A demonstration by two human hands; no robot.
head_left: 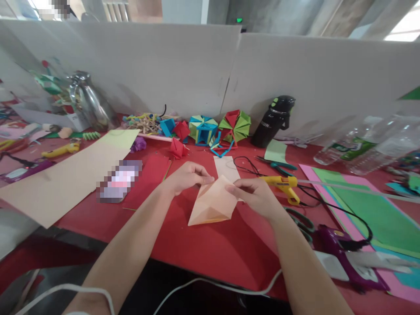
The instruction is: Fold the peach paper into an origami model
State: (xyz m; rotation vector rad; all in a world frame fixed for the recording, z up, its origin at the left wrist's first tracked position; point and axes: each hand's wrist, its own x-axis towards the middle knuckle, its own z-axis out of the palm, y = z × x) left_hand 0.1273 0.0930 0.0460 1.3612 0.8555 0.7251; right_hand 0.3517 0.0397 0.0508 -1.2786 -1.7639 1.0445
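Note:
A folded peach paper piece (212,203) is held just above the red table (210,249) in the middle of the head view. My left hand (187,176) pinches its upper left corner with closed fingers. My right hand (254,194) pinches its upper right edge, fingers also closed. A loose peach paper strip (226,167) lies flat just behind the folded piece.
A yellow glue gun (282,184) and green-handled scissors (300,223) lie right of my hands, near coloured paper sheets (370,214). A purple tool (341,253) sits at front right. Folded paper models (218,127), a black bottle (272,120) and clear bottles (370,144) line the back. A tan sheet (62,179) lies left.

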